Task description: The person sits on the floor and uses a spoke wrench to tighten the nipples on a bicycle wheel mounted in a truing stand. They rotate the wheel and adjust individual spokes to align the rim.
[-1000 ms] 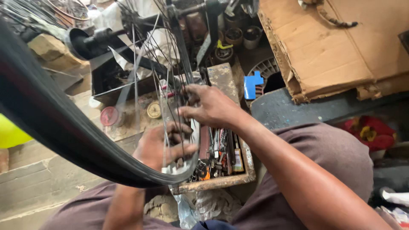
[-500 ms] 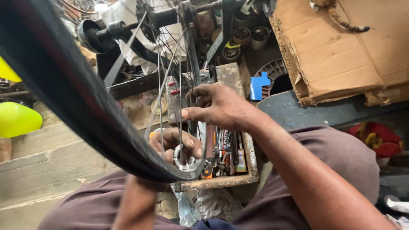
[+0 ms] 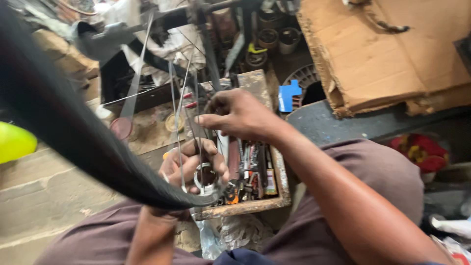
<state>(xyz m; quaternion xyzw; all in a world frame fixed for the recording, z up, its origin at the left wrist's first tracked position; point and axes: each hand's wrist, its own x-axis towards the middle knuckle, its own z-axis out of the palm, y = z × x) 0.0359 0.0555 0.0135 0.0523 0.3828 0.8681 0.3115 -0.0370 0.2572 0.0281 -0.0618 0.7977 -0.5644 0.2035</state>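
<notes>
1. Head view looked down on a seated person's lap, with a bicycle wheel (image 3: pixel 73 127) held up in front of them, its black tyre sweeping from upper left down to the middle.
2. Left hand (image 3: pixel 194 167) was curled shut around the wheel's hub (image 3: pixel 206 176), a shiny metal ring at the centre, likely gripped there to steady the wheel.
3. Right hand (image 3: pixel 235 115) sat just above the left, fingers pinched closed on one of the thin spokes (image 3: pixel 177 122). The thumb pointed left, and the grip looked like fine work on that spoke. Whether a small tool sat in the pinch, could not tell.
4. Spokes ran up from the hub toward the blurred top of the frame, and the wheel stood roughly upright between the knees.
5. Wooden tray (image 3: pixel 279 186) lay directly under the hands, packed with small tools and bits, close enough to be reached without shifting the wheel.
6. Beyond it was a worn table (image 3: pixel 147 127) with round lids and scraps on it.
7. Flattened cardboard (image 3: pixel 387 54) lay upper right, well apart from the hands. A blue piece (image 3: pixel 288 93) sat beside its left edge.
8. A yellow-green object (image 3: pixel 14 142) showed at the left edge and a red cloth (image 3: pixel 417 149) at the right, past the knee.
</notes>
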